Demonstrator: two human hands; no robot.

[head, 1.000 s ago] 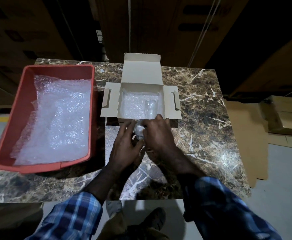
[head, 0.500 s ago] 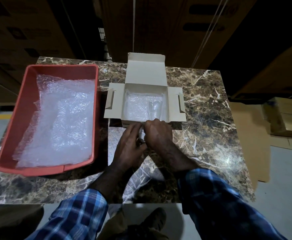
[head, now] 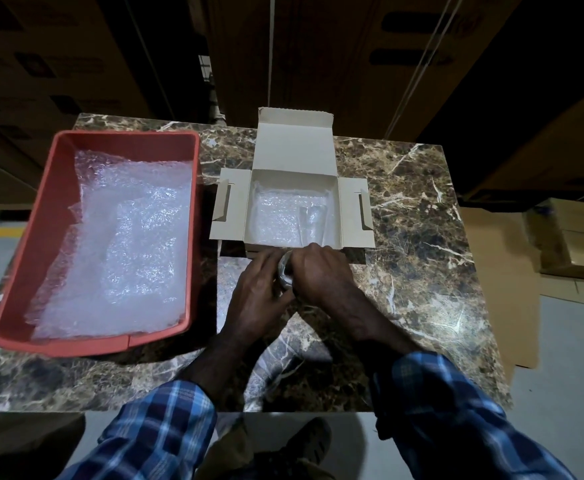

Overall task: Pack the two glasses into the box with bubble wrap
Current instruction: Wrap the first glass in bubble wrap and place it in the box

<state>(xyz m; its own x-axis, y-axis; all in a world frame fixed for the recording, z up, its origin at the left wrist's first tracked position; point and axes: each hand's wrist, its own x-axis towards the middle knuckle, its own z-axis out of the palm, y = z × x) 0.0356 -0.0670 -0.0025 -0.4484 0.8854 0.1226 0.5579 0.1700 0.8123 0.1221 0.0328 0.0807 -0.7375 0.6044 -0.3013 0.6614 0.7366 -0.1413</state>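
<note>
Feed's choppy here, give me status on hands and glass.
Both hands, left hand and right hand, grip second glass before box. First glass inside on bubble wrap. Nothing blocking.

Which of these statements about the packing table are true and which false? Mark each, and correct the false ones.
1. The box stands open. True.
2. Both hands hold a glass in front of the box. True.
3. The red tray lies to the right of the box. False: it lies to the left.
4. The tray holds bubble wrap. True.
5. The left hand rests inside the tray. False: it is at the glass, beside the right hand.
</note>
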